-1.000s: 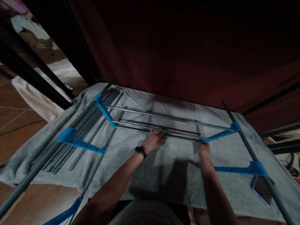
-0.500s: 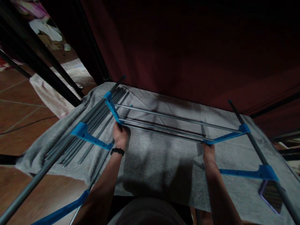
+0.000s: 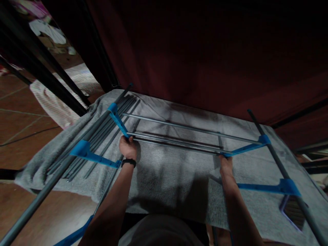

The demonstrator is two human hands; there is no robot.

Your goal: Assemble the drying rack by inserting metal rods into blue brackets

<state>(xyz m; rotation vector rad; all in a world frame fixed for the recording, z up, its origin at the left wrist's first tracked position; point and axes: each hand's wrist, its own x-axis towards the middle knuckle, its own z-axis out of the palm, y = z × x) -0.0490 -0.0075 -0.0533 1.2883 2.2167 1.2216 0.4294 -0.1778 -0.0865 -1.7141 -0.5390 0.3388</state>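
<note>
A rack of grey tubes and blue plastic brackets stands partly assembled before me. My left hand (image 3: 127, 148) is closed on the lower end of the far left blue bracket (image 3: 118, 121), thumb against it by the rod ends. Over on the right, my right hand (image 3: 226, 164) grips the inner end of another blue bracket (image 3: 248, 149) from below. Thin metal rods (image 3: 179, 126) span between these two brackets. Thick upright tubes carry the brackets, one left tube (image 3: 42, 193) and one right tube (image 3: 278, 160). A nearer left bracket (image 3: 96, 158) and nearer right bracket (image 3: 268, 188) are untouched.
Several loose grey tubes (image 3: 102, 131) lie on the grey towel-covered surface (image 3: 169, 181) at left. A phone with a purple edge (image 3: 293, 212) rests at right, partly behind the tube. A dark red curtain (image 3: 192, 68) hangs behind; black metal posts (image 3: 48, 58) stand at left.
The left bracket and tube have shifted slightly left, and my left hand moved with them, its thumb now showing on the bracket. My right hand keeps its grip with little movement.
</note>
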